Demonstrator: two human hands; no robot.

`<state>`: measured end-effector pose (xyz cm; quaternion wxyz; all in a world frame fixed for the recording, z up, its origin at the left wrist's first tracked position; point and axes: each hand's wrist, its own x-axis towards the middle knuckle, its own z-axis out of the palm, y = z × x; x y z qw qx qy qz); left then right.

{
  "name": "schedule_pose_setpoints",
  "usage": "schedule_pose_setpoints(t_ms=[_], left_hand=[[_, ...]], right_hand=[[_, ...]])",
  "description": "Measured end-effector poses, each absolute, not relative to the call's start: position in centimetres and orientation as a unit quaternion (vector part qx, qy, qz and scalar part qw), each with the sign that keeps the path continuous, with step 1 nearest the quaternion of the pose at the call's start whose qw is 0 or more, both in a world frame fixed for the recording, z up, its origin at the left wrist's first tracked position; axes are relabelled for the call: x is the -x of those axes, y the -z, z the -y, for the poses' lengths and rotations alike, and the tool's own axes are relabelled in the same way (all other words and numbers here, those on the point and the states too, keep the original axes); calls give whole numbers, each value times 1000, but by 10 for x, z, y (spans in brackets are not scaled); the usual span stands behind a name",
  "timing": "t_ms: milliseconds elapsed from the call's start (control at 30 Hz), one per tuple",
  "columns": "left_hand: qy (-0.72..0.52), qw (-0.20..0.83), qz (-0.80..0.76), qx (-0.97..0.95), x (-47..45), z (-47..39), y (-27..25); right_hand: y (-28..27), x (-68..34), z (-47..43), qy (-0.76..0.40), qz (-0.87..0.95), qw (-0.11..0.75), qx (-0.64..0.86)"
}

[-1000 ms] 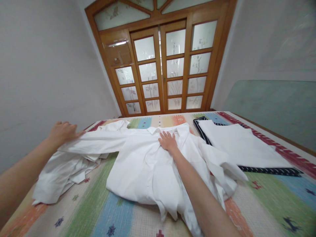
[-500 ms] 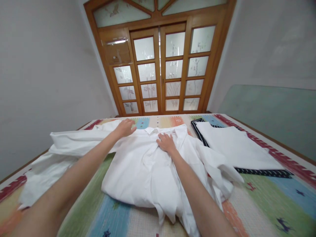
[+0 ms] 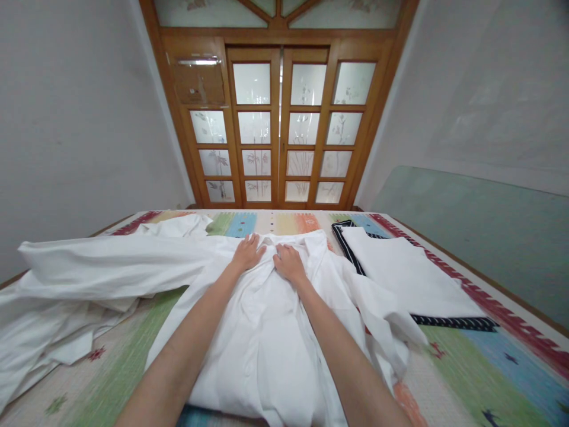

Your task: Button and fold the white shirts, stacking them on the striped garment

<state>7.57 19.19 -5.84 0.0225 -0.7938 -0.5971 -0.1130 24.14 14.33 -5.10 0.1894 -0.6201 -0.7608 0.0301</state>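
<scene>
A white long-sleeved shirt (image 3: 267,332) lies front up and rumpled on the patterned cover, its collar at the far end. My left hand (image 3: 249,254) is on the left side of the collar, fingers closed on the cloth. Just to its right, my right hand (image 3: 288,262) has its fingers curled into the cloth at the collar opening. A small gap separates the two hands. The shirt's left-lying sleeve stretches out flat, while the right one is crumpled. My fingertips are partly hidden in the folds.
Folded white cloth (image 3: 413,276) lies on a black patterned piece (image 3: 453,322) at the right. More white cloth (image 3: 57,332) is bunched at the left. The striped cover (image 3: 471,362) spreads beneath everything. Beyond stand wooden glass-paned doors (image 3: 280,124), with walls on both sides.
My left hand has moved right, from above the sleeve to the collar beside my right hand. The left sleeve now stretches further out. The view has shifted slightly.
</scene>
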Motion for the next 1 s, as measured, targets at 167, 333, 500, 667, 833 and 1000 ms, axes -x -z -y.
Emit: schedule_pose_setpoints(t_ms=[167, 333, 500, 667, 833, 1000], left_hand=[[130, 69, 593, 792, -73, -181, 60], [160, 89, 600, 778, -74, -174, 62], [201, 67, 606, 767, -74, -170, 59], [228, 57, 609, 758, -72, -169, 57], [283, 60, 597, 748, -72, -170, 58], [320, 70, 556, 764, -71, -169, 58]], right_hand=[[57, -239, -145, -20, 759, 185, 624], [61, -240, -149, 0, 766, 175, 618], [59, -242, -159, 28, 795, 173, 581], [63, -243, -179, 41, 802, 182, 567], [71, -244, -199, 69, 802, 208, 556], [74, -248, -216, 75, 797, 224, 557]])
